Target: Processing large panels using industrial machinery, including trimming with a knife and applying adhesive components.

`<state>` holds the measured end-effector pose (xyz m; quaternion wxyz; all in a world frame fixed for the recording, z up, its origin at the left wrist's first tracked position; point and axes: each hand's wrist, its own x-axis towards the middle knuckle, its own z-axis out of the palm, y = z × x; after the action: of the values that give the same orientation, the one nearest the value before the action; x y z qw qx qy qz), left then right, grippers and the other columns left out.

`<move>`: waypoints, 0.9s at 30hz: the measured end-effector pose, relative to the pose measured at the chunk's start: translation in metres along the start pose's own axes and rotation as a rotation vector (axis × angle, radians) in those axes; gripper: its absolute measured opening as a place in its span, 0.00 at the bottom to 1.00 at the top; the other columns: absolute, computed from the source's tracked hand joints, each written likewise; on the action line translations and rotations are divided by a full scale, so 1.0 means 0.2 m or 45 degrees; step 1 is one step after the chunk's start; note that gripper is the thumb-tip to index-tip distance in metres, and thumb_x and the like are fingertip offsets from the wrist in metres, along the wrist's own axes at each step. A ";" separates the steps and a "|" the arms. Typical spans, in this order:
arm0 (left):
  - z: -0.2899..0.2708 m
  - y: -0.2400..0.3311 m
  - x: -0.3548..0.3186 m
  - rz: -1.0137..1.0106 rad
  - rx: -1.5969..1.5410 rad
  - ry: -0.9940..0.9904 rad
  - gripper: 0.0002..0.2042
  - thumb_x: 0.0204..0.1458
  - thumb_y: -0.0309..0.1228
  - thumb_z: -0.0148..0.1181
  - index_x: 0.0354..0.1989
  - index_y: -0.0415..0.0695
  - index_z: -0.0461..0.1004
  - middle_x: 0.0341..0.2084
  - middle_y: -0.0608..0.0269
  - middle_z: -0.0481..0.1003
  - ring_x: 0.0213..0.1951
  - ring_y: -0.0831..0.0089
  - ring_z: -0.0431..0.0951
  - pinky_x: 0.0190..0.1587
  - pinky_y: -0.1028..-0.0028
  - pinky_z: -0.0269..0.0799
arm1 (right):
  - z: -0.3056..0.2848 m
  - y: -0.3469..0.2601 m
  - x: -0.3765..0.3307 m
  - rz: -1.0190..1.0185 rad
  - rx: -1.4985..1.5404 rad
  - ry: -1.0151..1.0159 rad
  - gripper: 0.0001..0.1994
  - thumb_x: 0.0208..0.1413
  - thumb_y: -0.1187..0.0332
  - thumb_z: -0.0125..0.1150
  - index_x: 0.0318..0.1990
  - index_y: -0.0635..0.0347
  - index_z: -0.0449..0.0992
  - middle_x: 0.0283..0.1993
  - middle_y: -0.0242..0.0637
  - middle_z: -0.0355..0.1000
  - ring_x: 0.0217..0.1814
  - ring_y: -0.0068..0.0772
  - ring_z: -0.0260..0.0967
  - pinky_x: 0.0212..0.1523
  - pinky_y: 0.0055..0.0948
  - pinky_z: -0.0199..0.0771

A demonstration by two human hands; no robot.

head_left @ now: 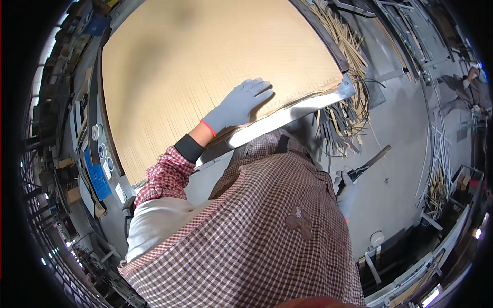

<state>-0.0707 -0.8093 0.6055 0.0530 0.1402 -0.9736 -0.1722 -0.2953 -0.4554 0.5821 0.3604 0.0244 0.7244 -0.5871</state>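
My left hand (pixel 241 105), in a grey glove with a red cuff edge, lies flat near the front edge of a large tan board (pixel 169 66). Its fingers are stretched out and hold nothing. Many thin parallel lines run across the board, like narrow strips side by side. Along the board's front edge lies a shiny metal bar (pixel 287 117). Off to the right of my body, my right hand (pixel 347 186), also gloved, is closed around a long dark stick-like tool (pixel 371 162). The tool points away to the right; its exact kind is unclear.
A tangled heap of thin tan and dark strips (pixel 349 110) hangs and lies beyond the board's right edge. Rolls of tape (pixel 97 132) and a blue sheet (pixel 96 174) sit on the left. Another person (pixel 465 92) is at the far right, near long thin rods (pixel 439 154).
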 end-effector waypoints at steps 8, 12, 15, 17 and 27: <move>0.10 -0.16 0.12 0.146 -0.042 -0.168 0.29 0.39 0.23 0.60 0.56 0.45 0.66 0.57 0.58 0.65 0.58 0.55 0.64 0.58 0.60 0.62 | -0.01 0.06 0.09 -0.001 0.066 0.022 0.13 0.57 0.72 0.54 0.48 0.69 0.68 0.33 0.41 0.72 0.28 0.22 0.65 0.32 0.21 0.64; 0.09 -0.18 0.25 0.069 -0.095 -0.384 0.17 0.39 0.23 0.58 0.41 0.41 0.74 0.48 0.59 0.73 0.48 0.59 0.71 0.50 0.65 0.68 | 0.01 0.03 0.08 0.006 0.118 0.040 0.14 0.57 0.73 0.54 0.48 0.70 0.68 0.32 0.41 0.72 0.27 0.23 0.66 0.30 0.20 0.65; 0.01 -0.22 0.44 0.011 -0.257 -0.486 0.12 0.39 0.22 0.57 0.36 0.42 0.76 0.38 0.60 0.77 0.41 0.60 0.75 0.45 0.66 0.70 | 0.02 0.02 0.06 0.028 0.113 0.085 0.13 0.57 0.73 0.53 0.48 0.70 0.69 0.32 0.39 0.72 0.28 0.22 0.66 0.33 0.20 0.64; 0.00 -0.22 0.53 0.029 -0.349 -0.338 0.12 0.40 0.22 0.55 0.35 0.44 0.77 0.37 0.60 0.78 0.40 0.59 0.76 0.43 0.65 0.72 | 0.05 -0.03 0.04 0.035 0.020 0.118 0.15 0.56 0.74 0.54 0.50 0.70 0.68 0.31 0.39 0.72 0.27 0.24 0.66 0.31 0.20 0.65; 0.10 -0.26 0.71 0.040 -0.316 -0.586 0.10 0.39 0.21 0.52 0.31 0.43 0.76 0.36 0.58 0.77 0.38 0.62 0.77 0.41 0.68 0.73 | -0.08 0.10 0.07 0.013 0.165 0.236 0.11 0.56 0.76 0.53 0.46 0.68 0.68 0.30 0.38 0.72 0.24 0.22 0.66 0.28 0.19 0.66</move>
<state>-0.1958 -0.8910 0.5762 -0.1504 0.0745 -0.9335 -0.3169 -0.3041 -0.4404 0.5595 0.2923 0.1055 0.7150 -0.6262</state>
